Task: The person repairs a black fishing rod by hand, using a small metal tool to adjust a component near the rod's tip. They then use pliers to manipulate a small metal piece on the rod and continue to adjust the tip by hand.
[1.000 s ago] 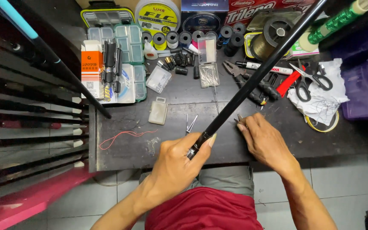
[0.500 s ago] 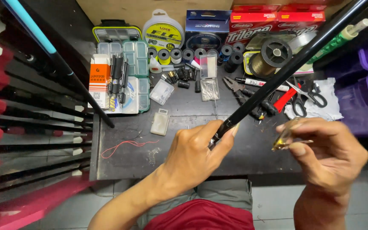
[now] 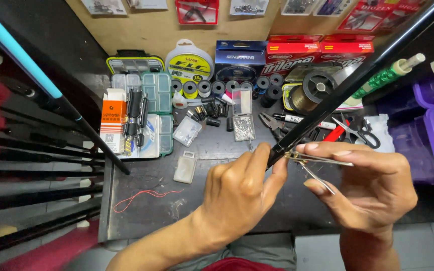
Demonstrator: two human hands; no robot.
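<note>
While left hand [image 3: 237, 193] fingers grip black rod [image 3: 347, 90], right hand [image 3: 372, 185] fingers pinch metal guide [image 3: 317, 160].

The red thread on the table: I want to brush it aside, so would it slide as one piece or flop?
The red thread lies in loose waves on the dark table, so it is probably limp and would bunch. It looks thin, likely very light, apt to snag.

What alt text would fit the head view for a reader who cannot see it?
The left hand grips the end of a long black rod while the right hand holds a thin metal wire guide against its tip, above a dark workbench cluttered with line spools, tackle boxes and pliers.
</note>
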